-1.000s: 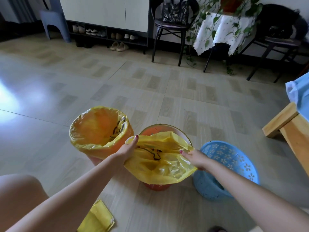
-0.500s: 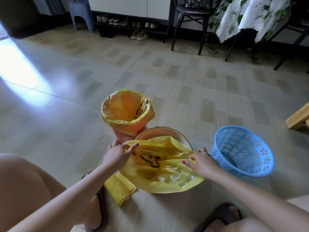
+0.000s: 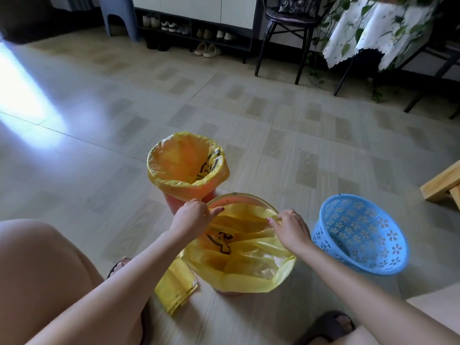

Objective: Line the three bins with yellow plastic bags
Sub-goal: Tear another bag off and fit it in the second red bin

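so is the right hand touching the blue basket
Apart. The head view shows floor between the right hand, which pinches the yellow bag, and the blue basket.

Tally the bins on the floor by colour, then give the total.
Orange bins: 2, the lined bin and the middle bin whose yellow bag both hands are fitting.
Blue bins: 1, the blue basket, unlined.
Total: 3
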